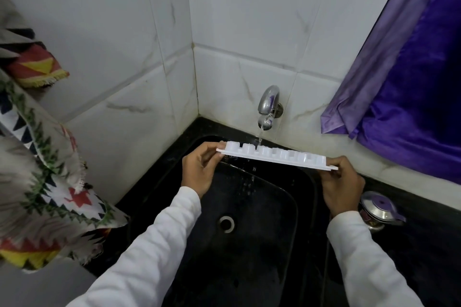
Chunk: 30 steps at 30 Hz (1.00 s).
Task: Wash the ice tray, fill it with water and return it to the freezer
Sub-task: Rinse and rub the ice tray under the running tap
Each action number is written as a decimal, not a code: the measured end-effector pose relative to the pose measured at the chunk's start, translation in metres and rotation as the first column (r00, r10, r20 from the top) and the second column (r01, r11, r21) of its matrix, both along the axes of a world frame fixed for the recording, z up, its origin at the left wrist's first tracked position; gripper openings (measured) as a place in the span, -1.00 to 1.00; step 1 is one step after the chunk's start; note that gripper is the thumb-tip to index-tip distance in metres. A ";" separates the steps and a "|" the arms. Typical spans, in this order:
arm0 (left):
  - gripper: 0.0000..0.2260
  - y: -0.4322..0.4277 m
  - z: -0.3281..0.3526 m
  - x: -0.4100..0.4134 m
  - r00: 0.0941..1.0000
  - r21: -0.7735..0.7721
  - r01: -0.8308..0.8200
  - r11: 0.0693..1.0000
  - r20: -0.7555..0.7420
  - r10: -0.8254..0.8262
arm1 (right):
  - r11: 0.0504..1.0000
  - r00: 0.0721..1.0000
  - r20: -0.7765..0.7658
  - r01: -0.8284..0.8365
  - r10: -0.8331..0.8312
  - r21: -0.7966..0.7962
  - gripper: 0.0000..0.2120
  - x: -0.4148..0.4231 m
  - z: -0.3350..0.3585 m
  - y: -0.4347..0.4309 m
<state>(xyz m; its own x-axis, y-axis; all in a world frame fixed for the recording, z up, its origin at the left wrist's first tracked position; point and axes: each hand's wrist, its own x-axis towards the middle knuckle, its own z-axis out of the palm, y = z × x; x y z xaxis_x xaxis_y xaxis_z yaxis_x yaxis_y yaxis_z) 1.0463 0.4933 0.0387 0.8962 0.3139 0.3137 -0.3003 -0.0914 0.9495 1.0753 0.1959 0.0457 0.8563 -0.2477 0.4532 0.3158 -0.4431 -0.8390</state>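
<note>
ice tray [274, 156]: I'm watching it being held edge-on over the back edge of the sink [279, 209], right under the tap [268, 104]. It's tilting, left end higher than right, with the cup bumps pointing up.
left hand [199, 169]: it's gripping the tray's left end, fingers [212, 154] curling round the rim and closing on it.
right hand [341, 187]: it's pinching the tray's right end, fingers [334, 174] bending tight on the rim.
water [260, 136]: it's running from the tap onto the tray left of its middle and dripping off into the sink.
sink: black basin sitting in the back left corner of the surface [424, 244], with the drain [226, 224] showing at the bottom.
steel container [379, 209]: it's sitting on the surface at the sink's right edge, just beside the right wrist.
purple curtain [411, 82]: it's hanging over the surface's back right edge.
patterned cloth [50, 169]: it's hanging by the surface's left edge; I'm not making out what is holding it.
</note>
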 end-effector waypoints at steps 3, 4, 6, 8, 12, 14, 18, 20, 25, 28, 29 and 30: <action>-0.79 0.001 0.000 -0.004 1.000 0.044 -0.016 0.999 0.017 0.015 | 0.999 0.998 0.056 0.033 -0.031 -0.037 -0.74 -0.005 -0.012 0.002; -0.80 0.002 -0.004 -0.005 1.000 0.073 -0.016 0.997 -0.007 0.017 | 0.997 0.999 0.017 0.029 -0.028 -0.066 -0.77 -0.005 -0.018 0.002; -0.81 0.005 -0.014 -0.009 0.996 0.138 -0.017 0.990 -0.080 0.028 | 0.997 0.991 -0.135 -0.013 0.002 -0.082 -0.82 -0.006 -0.032 0.004; -0.81 0.007 -0.022 -0.014 0.991 0.143 -0.035 0.989 -0.126 0.053 | 0.999 0.977 -0.211 -0.020 0.013 -0.030 -0.82 -0.010 -0.040 0.007; -0.77 0.007 -0.023 -0.016 0.985 0.126 -0.103 0.987 -0.127 0.119 | 1.000 0.981 -0.194 -0.004 0.007 0.015 -0.83 -0.011 -0.041 0.010; -0.80 0.009 -0.027 -0.011 0.973 0.153 -0.126 0.980 -0.171 0.152 | 0.999 0.949 -0.312 -0.038 0.038 0.008 -0.81 -0.008 -0.045 0.012; -0.81 0.003 -0.036 -0.003 0.941 0.160 -0.125 0.979 -0.294 0.168 | 0.996 0.921 -0.389 0.035 0.002 0.087 -0.86 -0.008 -0.051 0.012; -0.81 -0.004 -0.040 -0.001 0.921 0.133 -0.117 0.984 -0.356 0.157 | 0.994 0.910 -0.413 0.071 -0.032 0.081 -0.80 -0.009 -0.050 0.009; -0.81 -0.025 -0.051 0.014 0.865 -0.087 -0.082 0.993 -0.501 0.028 | 0.989 0.866 -0.491 0.141 -0.098 0.051 -0.78 0.003 -0.060 -0.009; -0.81 -0.037 -0.053 0.027 0.836 -0.180 -0.095 0.979 -0.549 -0.020 | 0.987 0.853 -0.510 0.155 -0.113 0.041 -0.79 0.012 -0.062 -0.020; -0.81 -0.040 -0.053 0.031 0.826 -0.214 -0.097 0.972 -0.563 -0.042 | 0.986 0.846 -0.518 0.162 -0.125 0.026 -0.78 0.015 -0.061 -0.023; -0.82 -0.043 -0.054 0.034 0.818 -0.239 -0.089 0.967 -0.572 -0.066 | 0.986 0.839 -0.525 0.168 -0.140 0.005 -0.78 0.016 -0.060 -0.024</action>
<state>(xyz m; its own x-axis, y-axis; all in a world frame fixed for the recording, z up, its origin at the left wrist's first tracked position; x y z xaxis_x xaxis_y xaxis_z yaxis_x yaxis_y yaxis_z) 1.0800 0.4507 -0.0152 0.8832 0.3215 -0.3415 0.3027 0.1654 0.9386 1.0916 0.1720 -0.0143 0.9113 -0.4065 -0.0653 -0.2430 -0.4032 -0.8822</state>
